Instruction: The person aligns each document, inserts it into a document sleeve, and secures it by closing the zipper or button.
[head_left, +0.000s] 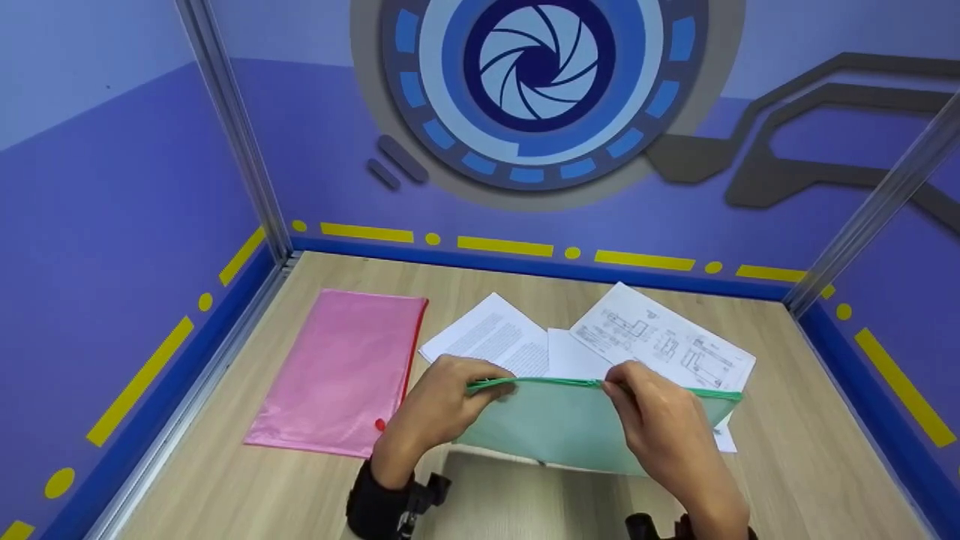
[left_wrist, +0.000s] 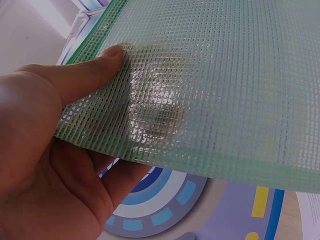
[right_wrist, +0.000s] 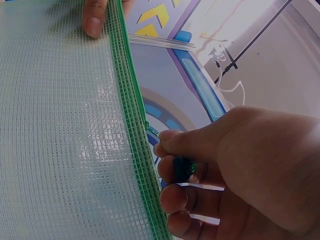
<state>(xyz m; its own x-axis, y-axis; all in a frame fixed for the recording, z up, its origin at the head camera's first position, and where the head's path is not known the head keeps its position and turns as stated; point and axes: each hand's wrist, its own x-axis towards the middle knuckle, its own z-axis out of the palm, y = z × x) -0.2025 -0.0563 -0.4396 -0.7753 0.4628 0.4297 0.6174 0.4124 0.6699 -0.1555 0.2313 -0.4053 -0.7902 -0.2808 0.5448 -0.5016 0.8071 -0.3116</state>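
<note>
White glare on green pouch (left_wrist: 200,95)

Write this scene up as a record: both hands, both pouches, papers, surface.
Left hand: grips the green mesh zip pouch near a corner
Right hand: pinches the zip pull
Green pouch: held up, zip edge uppermost in the head view
Pink zip pouch: lying flat, to the left of the green one
Text sheet and diagram sheet: lying beyond the green pouch
Surface: wood-grain table
</note>
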